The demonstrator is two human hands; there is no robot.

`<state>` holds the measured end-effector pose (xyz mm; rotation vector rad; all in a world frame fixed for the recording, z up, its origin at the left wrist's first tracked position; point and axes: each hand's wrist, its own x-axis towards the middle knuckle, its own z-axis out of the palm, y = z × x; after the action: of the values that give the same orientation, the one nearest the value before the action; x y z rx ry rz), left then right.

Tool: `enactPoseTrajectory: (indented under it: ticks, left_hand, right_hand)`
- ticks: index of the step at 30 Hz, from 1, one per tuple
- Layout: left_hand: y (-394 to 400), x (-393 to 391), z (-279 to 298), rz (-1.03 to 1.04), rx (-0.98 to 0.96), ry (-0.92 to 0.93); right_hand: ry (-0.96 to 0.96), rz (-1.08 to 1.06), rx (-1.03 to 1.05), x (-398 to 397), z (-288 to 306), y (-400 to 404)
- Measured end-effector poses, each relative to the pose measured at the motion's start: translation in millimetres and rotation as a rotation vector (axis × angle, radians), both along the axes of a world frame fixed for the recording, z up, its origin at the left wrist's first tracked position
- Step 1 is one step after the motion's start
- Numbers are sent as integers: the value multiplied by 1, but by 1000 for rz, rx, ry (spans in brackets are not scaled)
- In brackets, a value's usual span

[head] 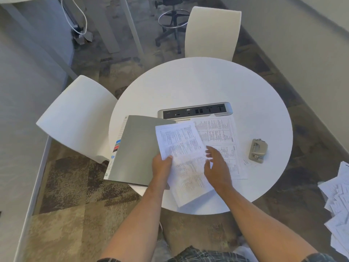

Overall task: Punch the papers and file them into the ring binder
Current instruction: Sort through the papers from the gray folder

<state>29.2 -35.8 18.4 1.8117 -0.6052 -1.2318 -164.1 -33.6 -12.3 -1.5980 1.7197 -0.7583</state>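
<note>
A grey ring binder (137, 148) lies closed at the left of the round white table (207, 86), with coloured index tabs showing at its left edge. My left hand (162, 165) grips the left edge of a printed sheet (183, 146) lifted and tilted above the table. My right hand (217, 167) hovers open over that sheet's right side, fingers spread and blurred. More printed papers (222, 133) lie flat on the table beneath and to the right. A grey hole punch (257, 150) sits to the right of them.
A built-in power and socket strip (194, 110) lies behind the papers. Two white chairs stand at the table, one at the left (79, 118) and one at the back (212, 33). Several loose sheets (338, 203) lie on the carpet at right.
</note>
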Motion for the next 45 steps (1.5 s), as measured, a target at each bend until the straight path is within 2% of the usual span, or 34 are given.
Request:
enactPoseTrajectory:
  ticks: [2,6,10,12,16,26,32,40,45]
  left_hand:
    - [-2,12,-3,26,-25,-14]
    - [-7,31,-10,96,-9,-41]
    - [-12,45,-18,111,9,-77]
    - [-14,51,-21,123,10,-79]
    - [-18,62,-23,137,-14,-69]
    - [-21,92,-21,290,-19,44]
    - [-23,97,-14,370,-26,35]
    - [-16,102,-8,212,9,-93]
    - [-10,101,2,89,9,-198]
  right_hand:
    - [50,-70,96,-3,-6,0]
    - [219,5,229,-7,-22,4]
    - [480,161,128,-9,-41,12]
    - [545,166,67,-7,-49,15]
    - [595,116,4,-2,-50,17]
    - [692,145,11,9,-49,26]
    - [760,197,14,9,-47,27]
    - [951,373,129,21,-46,26]
    - [890,441,161,7,-29,15]
